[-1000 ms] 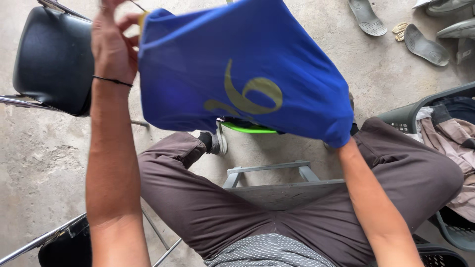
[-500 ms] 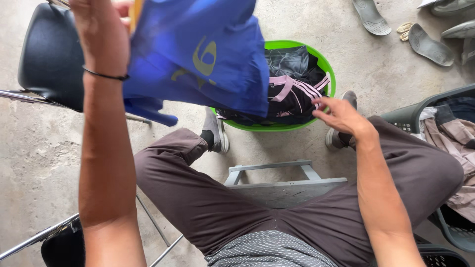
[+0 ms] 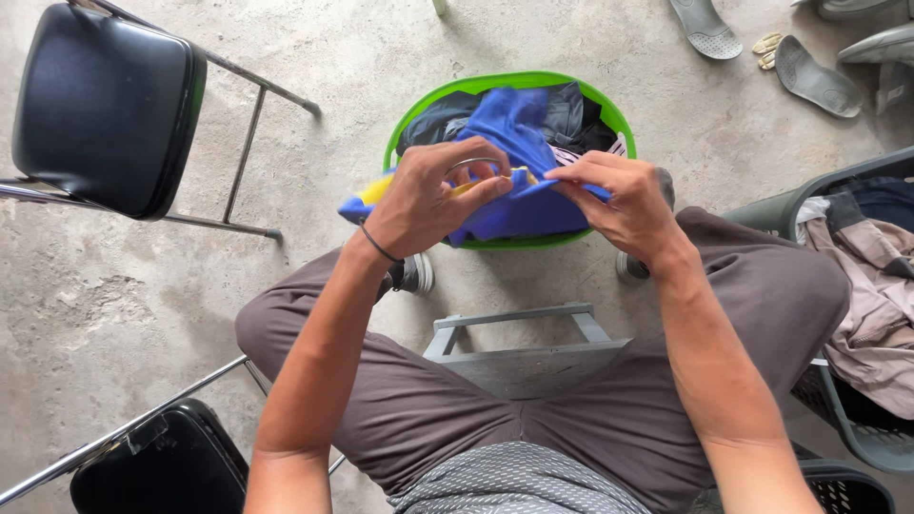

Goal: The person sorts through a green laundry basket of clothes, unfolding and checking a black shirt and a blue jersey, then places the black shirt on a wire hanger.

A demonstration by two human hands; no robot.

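The left hand point(image 3: 433, 195) is gripping a blue shirt point(image 3: 505, 162), fingers curled shut around its bunched cloth with a thin hanger wire showing at the knuckles; the right hand point(image 3: 619, 200) is pinching the same shirt's edge between thumb and fingers; the shirt is hanging just over a green basket point(image 3: 409, 128) of dark clothes on the concrete floor point(image 3: 314, 200), between the person's knees; a black chair point(image 3: 100, 105) is standing to the left; a grey basket point(image 3: 857, 438) with a beige garment is sitting at the right; sandals point(image 3: 809, 76) are lying beyond.
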